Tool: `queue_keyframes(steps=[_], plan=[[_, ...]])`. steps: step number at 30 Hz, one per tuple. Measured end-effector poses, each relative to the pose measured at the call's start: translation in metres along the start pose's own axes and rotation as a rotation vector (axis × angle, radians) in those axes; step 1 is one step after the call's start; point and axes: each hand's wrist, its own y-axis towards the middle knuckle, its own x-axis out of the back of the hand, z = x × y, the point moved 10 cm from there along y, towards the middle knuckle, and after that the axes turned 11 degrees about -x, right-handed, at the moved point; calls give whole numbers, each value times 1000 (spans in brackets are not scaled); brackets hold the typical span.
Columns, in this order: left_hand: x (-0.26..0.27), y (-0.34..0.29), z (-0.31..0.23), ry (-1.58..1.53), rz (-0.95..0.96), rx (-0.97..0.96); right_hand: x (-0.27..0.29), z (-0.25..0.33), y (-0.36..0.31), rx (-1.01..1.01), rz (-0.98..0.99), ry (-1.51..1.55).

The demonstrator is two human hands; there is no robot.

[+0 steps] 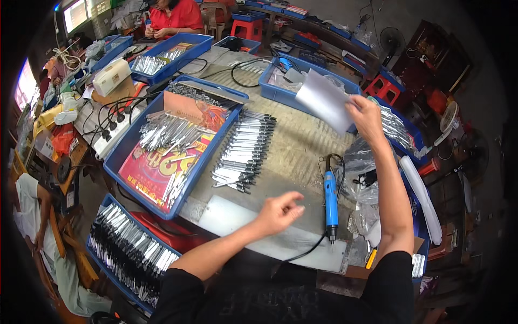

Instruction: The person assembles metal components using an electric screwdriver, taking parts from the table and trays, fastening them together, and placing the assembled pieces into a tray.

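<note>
My right hand (366, 117) grips the edge of a thin, pale translucent sheet (324, 101), raised over a blue bin (286, 96) at the far side of the table. My left hand (279, 212) hovers above the near part of the table, fingers loosely curled and apart, holding nothing I can see. Beyond it lies a row of silver-and-black pens (245, 148), side by side on the tabletop. A blue electric screwdriver (331, 200) with a black cable lies between my two arms. Below my left hand is a white board (221, 216) along the table's near edge.
To the left, a blue tray (175, 216) holds silver pen parts over red printed card. Another blue tray (97, 248), lower left, is packed with pens. Clear plastic bags (362, 159) and a yellow-handled tool (370, 259) lie right. A person in red (175, 19) sits far left.
</note>
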Motion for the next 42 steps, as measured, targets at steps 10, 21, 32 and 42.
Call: queue_keyframes(steps=[10, 21, 32, 42], plan=[[-22, 5, -37, 454, 184, -644, -85, -29, 117, 6, -204, -164], [-31, -4, -30, 425, 303, -640, -159, -38, 154, 39, -93, -228], [-31, -3, -28, 421, 307, -639, -193, -50, 148, -65, 85, -219], [-27, -2, -30, 452, 277, -628, -171, -40, 126, -29, 38, -195]])
